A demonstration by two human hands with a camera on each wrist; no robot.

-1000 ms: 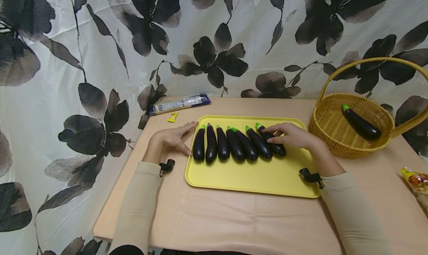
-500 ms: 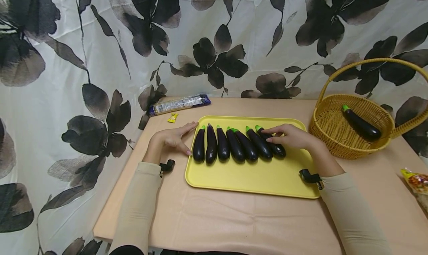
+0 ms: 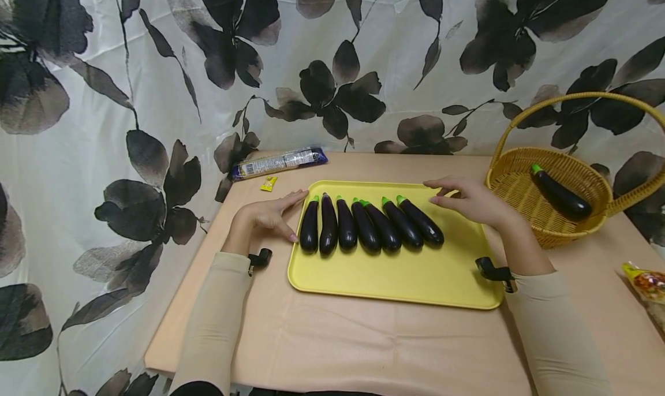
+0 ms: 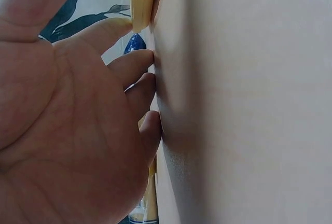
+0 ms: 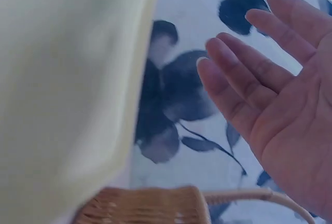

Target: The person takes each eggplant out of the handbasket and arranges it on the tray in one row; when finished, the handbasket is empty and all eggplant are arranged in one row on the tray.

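Several dark purple eggplants (image 3: 366, 225) with mostly green stem ends lie side by side on a yellow tray (image 3: 395, 277). The left hand (image 3: 267, 216) rests at the tray's left edge, its thumb and index finger touching the rim; in the left wrist view its fingertips (image 4: 150, 125) are down at the table surface. Above the tray's right part the right hand (image 3: 475, 202) hovers with fingers extended, apart from the rightmost eggplant (image 3: 422, 221). In the right wrist view that hand (image 5: 280, 84) holds nothing.
A wicker basket (image 3: 509, 214) with a tall handle stands right of the tray, one eggplant (image 3: 561, 194) inside. A long blue-and-silver packet (image 3: 280, 163) and a small yellow wrapper (image 3: 268, 183) lie behind, left. Another packet (image 3: 649, 286) lies at the right edge. A floral curtain (image 3: 405, 55) hangs behind.
The right hand has let go of the rightmost eggplant and moved up and to the right, off it. The left hand has stayed at the tray's left edge.
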